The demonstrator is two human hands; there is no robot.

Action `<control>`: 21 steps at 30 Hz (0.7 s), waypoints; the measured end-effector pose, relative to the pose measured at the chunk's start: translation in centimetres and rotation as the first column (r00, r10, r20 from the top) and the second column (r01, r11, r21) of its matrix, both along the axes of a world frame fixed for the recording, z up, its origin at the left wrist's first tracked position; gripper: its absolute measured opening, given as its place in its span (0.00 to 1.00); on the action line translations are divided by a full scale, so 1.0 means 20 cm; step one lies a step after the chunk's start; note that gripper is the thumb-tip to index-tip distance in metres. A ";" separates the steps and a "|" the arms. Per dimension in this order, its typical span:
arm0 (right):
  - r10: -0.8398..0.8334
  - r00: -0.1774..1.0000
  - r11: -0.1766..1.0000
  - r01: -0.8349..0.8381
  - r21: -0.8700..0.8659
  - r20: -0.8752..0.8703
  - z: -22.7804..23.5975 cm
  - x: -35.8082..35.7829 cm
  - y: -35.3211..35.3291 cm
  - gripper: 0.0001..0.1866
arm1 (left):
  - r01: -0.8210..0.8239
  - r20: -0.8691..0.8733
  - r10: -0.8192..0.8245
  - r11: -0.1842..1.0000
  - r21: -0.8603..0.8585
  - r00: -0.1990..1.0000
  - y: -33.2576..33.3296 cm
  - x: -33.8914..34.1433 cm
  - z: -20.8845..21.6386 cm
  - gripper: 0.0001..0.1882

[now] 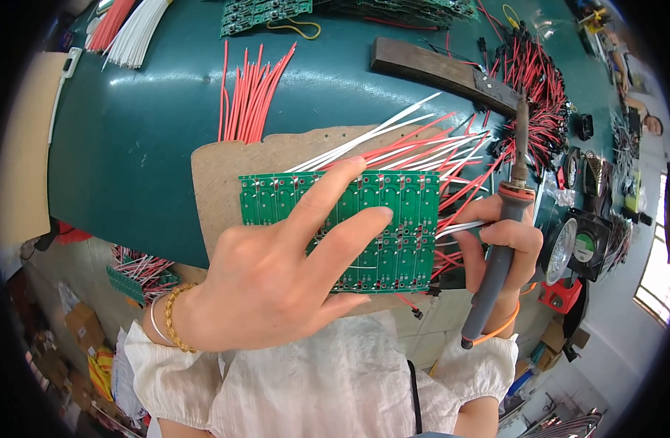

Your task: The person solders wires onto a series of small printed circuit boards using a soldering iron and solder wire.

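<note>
A green circuit board panel (415, 212) lies in front of me on a torn-edged piece of brown cardboard (225, 157). My left hand (265, 274) rests over its left part, index and middle fingers stretched out and apart across it. Beside the panel's right edge, my right hand (521, 244) grips a soldering iron (511, 208) by its grey handle, the dark tip pointing up and away from me. The right thumb and fingertips are also close to red and white wires (459, 171) that stick out past the panel's far and right edges; whether they pinch one is unclear.
Loose red wires (251, 95) lie beyond the cardboard. A dark bar (437, 73) and a heap of red-black leads (532, 80) sit at far right. More circuit boards (265, 14) are at the back. A black fan (590, 244) stands right; a wired board (127, 285) is lower left.
</note>
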State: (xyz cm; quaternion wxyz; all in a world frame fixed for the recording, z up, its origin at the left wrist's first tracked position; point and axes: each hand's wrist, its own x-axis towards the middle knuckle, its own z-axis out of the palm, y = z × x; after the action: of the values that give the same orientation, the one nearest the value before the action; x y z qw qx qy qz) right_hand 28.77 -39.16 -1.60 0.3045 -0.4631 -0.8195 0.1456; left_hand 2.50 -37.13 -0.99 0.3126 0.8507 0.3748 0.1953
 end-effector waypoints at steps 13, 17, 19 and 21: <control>0.150 0.988 0.984 -0.145 0.108 -0.036 -0.07 -0.04 0.08 0.17 | 0.016 -0.019 -0.015 1.000 0.021 1.000 0.00 -0.01 0.00 0.38; 0.176 0.976 0.982 -0.166 0.089 -0.126 -0.08 -0.05 0.09 0.16 | -0.001 0.029 0.001 1.000 -0.008 1.000 0.00 0.00 0.00 0.38; 0.206 0.976 0.977 -0.202 0.067 -0.069 -0.05 -0.04 0.10 0.16 | -0.010 0.032 0.010 1.000 -0.007 0.999 0.00 0.00 -0.01 0.38; 0.236 0.972 0.971 -0.236 0.045 -0.008 -0.05 -0.04 0.11 0.16 | -0.017 0.039 0.017 1.000 -0.004 0.999 0.00 0.00 -0.02 0.38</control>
State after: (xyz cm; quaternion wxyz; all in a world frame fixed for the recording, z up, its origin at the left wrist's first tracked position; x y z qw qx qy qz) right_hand 27.88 -36.88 -2.56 0.3007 -0.3547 -0.8697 0.1656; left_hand 2.53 -37.22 -1.32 0.3196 0.8429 0.3764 0.2137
